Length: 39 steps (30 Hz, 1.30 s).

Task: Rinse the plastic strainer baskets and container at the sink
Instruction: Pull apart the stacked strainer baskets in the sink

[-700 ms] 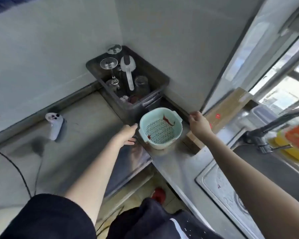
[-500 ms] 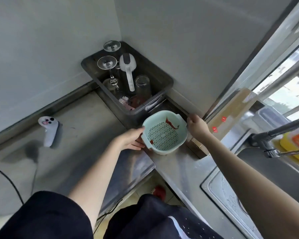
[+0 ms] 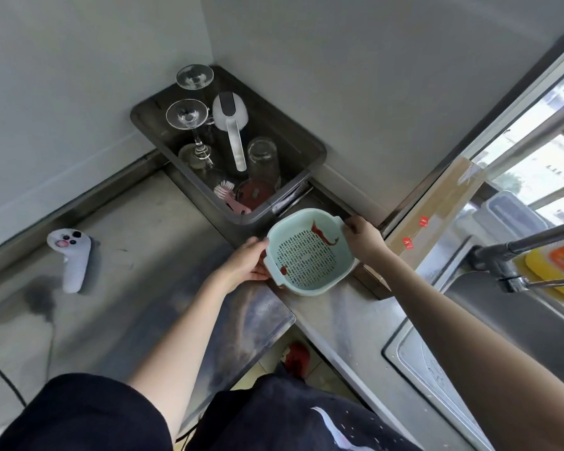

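Left hand (image 3: 245, 266) and right hand (image 3: 362, 237) each grip an opposite rim handle of the pale green strainer basket (image 3: 308, 255), at the steel table (image 3: 339, 320) corner. Red residue inside. Step: pickup. Next: carry it level, rightward to the sink (image 3: 414, 359) under the faucet (image 3: 515, 255).

Pale green plastic strainer basket (image 3: 310, 252), slotted base, red smears inside, upright on steel counter corner, held at both side handles, beside grey dish bin.
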Available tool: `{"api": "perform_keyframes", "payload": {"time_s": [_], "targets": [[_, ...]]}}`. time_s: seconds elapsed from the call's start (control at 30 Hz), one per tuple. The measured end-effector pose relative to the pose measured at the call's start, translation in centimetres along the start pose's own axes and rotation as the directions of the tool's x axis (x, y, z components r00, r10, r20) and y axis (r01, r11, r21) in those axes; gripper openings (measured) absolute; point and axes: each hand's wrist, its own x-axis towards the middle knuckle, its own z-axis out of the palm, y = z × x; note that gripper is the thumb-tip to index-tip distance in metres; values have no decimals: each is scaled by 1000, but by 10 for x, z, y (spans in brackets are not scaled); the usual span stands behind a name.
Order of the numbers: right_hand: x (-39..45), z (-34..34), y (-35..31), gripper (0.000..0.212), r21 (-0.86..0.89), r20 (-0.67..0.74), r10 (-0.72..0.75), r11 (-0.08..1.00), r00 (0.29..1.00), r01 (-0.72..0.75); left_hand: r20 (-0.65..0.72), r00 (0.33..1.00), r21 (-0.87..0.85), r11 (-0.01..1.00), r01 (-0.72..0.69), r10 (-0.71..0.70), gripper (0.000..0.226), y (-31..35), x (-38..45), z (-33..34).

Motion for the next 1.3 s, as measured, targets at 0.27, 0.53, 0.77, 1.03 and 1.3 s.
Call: {"api": "perform_keyframes", "payload": {"time_s": [0.27,0.53,0.77,1.03,1.3], "targets": [[-19,-6,2,34,11,14,-6,1000,1000,6,-9,991,194,973,-128,132,25,-2,-9,-3],[-48,-24,23,26,90,18,-12,996,1000,10,150,987,176,980,-90,64,21,14,-30,4],[-88,-62,52,27,52,-112,-70,996,991,76,295,955,269,956,-115,32,27,37,-57,43],[-144,-110,143,19,167,-271,23,986,962,24,385,912,273,926,-261,143,18,43,-83,148],[-203,-140,252,28,212,-375,175,972,911,-99,498,855,303,896,-325,142,19,22,-101,265]]}}
